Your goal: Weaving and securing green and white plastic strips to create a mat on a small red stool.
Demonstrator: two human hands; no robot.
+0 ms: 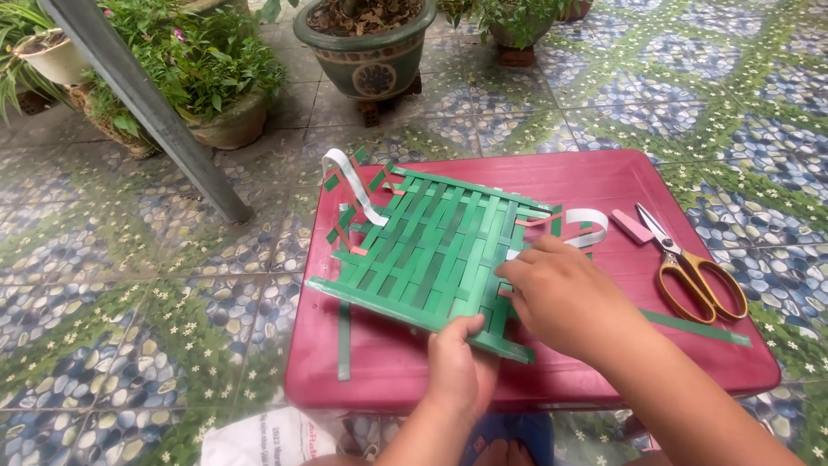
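Head view, red table (604,181), patterned floor tiles (129,293), potted plants (207,78)

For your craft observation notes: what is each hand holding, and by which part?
Left hand pinches the woven green strip mat at its near edge; right hand rests on its right edge, grip hidden.

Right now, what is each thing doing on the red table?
Mat: green strips, partly woven, near edge lifted.
Left hand: gripping the mat's near edge.
Right hand: resting on the mat's right side.
Scissors: shut, lying flat.
Loose strip: lying flat.
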